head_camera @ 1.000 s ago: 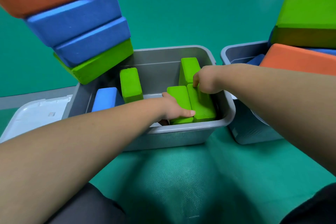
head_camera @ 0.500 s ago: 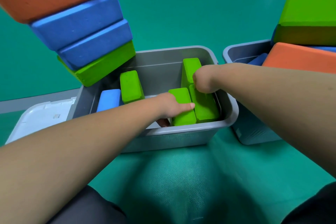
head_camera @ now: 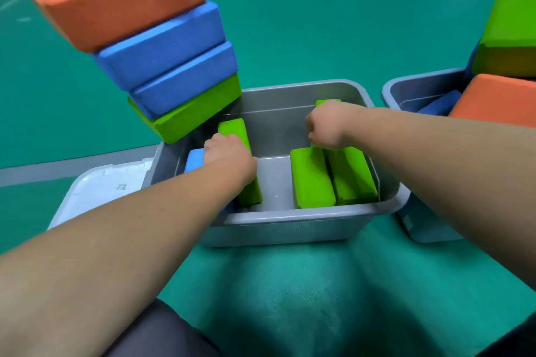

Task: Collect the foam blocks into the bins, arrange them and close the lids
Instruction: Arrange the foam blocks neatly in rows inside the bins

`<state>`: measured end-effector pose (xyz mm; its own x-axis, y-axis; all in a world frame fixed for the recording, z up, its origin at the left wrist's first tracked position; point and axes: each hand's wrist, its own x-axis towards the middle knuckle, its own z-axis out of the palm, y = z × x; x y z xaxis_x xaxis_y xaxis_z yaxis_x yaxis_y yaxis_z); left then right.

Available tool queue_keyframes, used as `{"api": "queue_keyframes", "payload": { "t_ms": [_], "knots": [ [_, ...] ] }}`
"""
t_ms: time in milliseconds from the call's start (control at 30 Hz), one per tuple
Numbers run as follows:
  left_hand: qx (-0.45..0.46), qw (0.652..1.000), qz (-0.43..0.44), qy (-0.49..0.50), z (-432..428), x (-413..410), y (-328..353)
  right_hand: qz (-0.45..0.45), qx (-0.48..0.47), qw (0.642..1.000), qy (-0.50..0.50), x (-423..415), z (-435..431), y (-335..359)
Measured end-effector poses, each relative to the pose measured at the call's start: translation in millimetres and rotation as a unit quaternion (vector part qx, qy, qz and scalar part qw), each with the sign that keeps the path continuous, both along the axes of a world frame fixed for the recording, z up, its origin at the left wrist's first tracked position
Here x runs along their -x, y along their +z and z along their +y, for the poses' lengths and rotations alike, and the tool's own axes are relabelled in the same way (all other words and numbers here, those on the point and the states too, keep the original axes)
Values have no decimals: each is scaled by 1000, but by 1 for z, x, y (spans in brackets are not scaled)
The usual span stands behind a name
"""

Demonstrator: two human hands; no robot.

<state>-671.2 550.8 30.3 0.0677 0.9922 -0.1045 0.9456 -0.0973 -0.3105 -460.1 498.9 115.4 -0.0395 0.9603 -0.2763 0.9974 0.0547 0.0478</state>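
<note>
Probably light, squashy foam; clamp across narrow faces. Left hand (head_camera: pixel 229 153) curls round left green block (head_camera: pixel 250 193), right hand (head_camera: pixel 326 127) grips rear green block (head_camera: pixel 327 102), both inside grey bin (head_camera: pixel 290 219).

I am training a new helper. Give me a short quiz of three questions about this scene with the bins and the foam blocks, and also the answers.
1. True or false: the white lid is closed on the grey bin.
2. How many green blocks lie side by side inside this bin, at its near right?
3. The left hand grips: A) the lid; B) a green block; C) an orange block.

Key: 1 false, the lid lies beside the bin; 2 two; 3 B.
</note>
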Motion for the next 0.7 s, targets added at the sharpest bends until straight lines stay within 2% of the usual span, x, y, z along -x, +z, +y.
{"api": "queue_keyframes", "payload": {
  "t_ms": [67, 133, 400, 467, 567, 700],
  "knots": [
    [-10, 998, 34, -48, -1, 1, 2, 13, -2, 1000, 3, 5, 1, 1],
    [-15, 996, 30, -80, -5, 0, 4, 18, -2, 1000, 4, 10, 2, 1],
    [14, 981, -189, -50, -18, -12, 8, 6, 0, 1000, 13, 14, 3, -1],
    [2, 974, -195, -119, -19, -11, 15, 21, -14, 1000, 16, 13, 5, -4],
    [-20, 946, -201, -255, -21, -12, 37, 98, -41, 994, -8, 11, 9, -10],
    [-60, 902, -264, -338, -21, -18, 71, 91, -62, 994, -22, 12, 12, -10]
  ]
}}
